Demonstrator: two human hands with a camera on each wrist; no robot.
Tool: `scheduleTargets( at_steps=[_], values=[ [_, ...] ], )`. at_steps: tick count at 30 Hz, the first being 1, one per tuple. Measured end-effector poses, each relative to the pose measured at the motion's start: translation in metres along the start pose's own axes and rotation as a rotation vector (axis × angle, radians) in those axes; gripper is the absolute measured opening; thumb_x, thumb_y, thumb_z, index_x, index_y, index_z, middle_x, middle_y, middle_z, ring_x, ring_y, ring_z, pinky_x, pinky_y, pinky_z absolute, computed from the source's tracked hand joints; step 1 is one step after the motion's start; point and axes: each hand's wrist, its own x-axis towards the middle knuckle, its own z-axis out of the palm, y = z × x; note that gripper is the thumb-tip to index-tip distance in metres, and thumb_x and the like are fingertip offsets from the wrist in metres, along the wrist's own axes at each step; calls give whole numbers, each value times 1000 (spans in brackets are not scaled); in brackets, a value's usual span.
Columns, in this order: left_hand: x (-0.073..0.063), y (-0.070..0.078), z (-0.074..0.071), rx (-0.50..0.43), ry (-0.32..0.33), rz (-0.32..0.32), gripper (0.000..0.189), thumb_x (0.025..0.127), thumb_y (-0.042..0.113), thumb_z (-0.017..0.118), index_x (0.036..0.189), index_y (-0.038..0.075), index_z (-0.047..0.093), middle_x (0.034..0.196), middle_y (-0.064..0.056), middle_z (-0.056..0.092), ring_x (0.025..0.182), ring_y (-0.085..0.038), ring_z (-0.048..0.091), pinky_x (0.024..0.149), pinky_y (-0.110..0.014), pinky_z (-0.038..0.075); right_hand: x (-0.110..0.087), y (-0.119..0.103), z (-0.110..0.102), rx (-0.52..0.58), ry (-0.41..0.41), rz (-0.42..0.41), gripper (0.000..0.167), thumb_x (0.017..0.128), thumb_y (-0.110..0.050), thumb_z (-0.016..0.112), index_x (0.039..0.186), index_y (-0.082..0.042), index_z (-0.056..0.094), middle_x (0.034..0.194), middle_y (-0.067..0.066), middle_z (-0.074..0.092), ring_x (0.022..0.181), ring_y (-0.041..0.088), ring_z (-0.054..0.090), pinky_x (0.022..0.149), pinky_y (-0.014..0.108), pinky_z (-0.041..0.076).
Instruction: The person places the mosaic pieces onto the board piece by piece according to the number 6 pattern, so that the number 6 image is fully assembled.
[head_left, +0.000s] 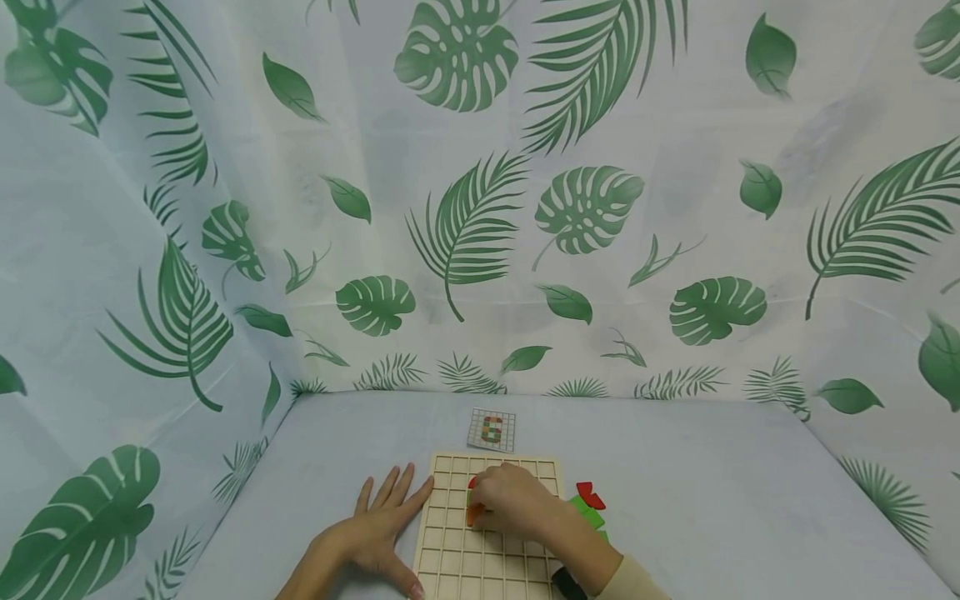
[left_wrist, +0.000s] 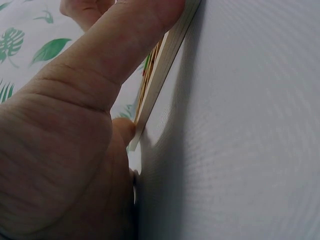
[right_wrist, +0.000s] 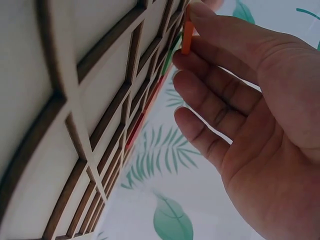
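Observation:
A pale wooden board (head_left: 450, 558) with a raised square grid lies on the table. Along its left edge my left hand (head_left: 375, 533) rests with spread, straight fingers, the thumb and forefinger touching the rim. Over the upper middle of the board, my right hand (head_left: 513, 504) pinches a small orange tile (right_wrist: 187, 37) between thumb and forefinger, close to the grid. The right wrist view shows a green tile (right_wrist: 167, 60) and a red tile (right_wrist: 135, 130) set in the board beyond it. From the head, the right hand partly covers these tiles.
Behind the board lies a small gridded card (head_left: 477, 417) with a coloured block pattern. Loose red pieces (head_left: 590, 495) and green pieces (head_left: 588, 512) lie at the board's right. A black object (head_left: 567, 583) sits beneath the right forearm. Leaf-printed cloth (head_left: 480, 350) surrounds the table.

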Motion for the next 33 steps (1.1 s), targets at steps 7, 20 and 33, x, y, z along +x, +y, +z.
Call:
scheduleTargets(
  at_steps=[7,20,33],
  values=[
    [0,0,1,8,1,-3,144,58,73,90,169,28,9,174,-22,-6,160,-46,-11,119,-77,-10,2,-2,1,-2,-9,1,11,84,-33,88,86,-26,80,83,-17,68,71,-4,54,74,22,52],
    [0,-1,1,4,3,1,145,58,76,89,169,26,10,174,-22,-6,160,-46,-12,119,-77,-11,3,-5,0,-27,-1,17,16,81,-35,90,86,-25,79,83,-17,69,72,-3,57,75,24,54],
    [1,-2,1,-8,-5,7,144,60,73,90,169,26,9,174,-22,-8,160,-46,-13,118,-76,-13,-5,8,-4,56,71,25,19,84,-34,88,97,-21,82,96,-11,74,87,4,68,81,28,58]
  ],
)
